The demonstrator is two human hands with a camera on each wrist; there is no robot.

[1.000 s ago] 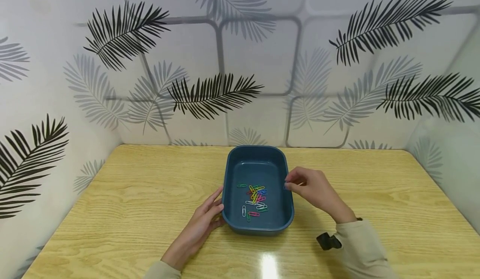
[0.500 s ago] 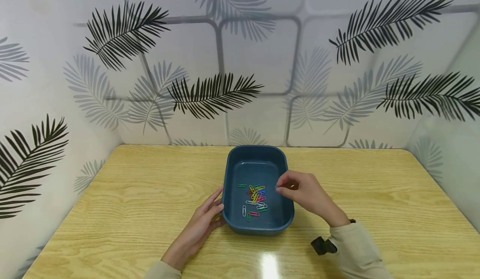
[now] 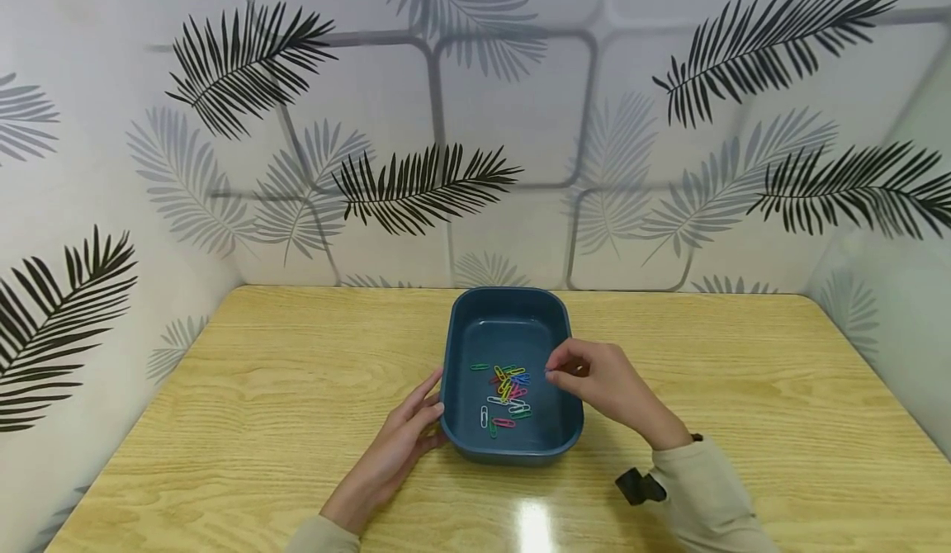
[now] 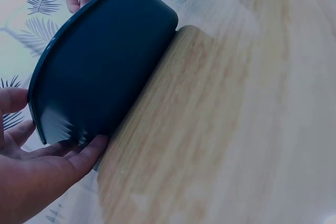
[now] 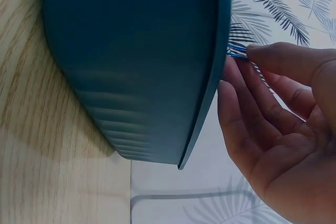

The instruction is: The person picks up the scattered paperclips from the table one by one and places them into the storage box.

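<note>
A dark blue plastic bin (image 3: 513,340) sits on the wooden table, with a loose pile of coloured paper clips (image 3: 508,392) on its floor. My left hand (image 3: 404,437) rests on the bin's left outer wall, its fingers fairly straight; in the left wrist view the fingers (image 4: 79,158) touch the wall and rim. Over the bin's right rim, my right hand (image 3: 605,380) pinches a blue paper clip (image 5: 239,51) between thumb and fingertips. That clip hangs above the bin floor, to the right of the pile.
The light wooden table (image 3: 297,363) spreads out on both sides of the bin. Behind it stands a wall (image 3: 513,124) with a leaf pattern. A black wrist strap (image 3: 639,487) hangs at the right sleeve.
My right hand has moved left and slightly down, from the right rim to over the inside of the bin, carrying the blue paper clip. The left hand and the bin have stayed put.
</note>
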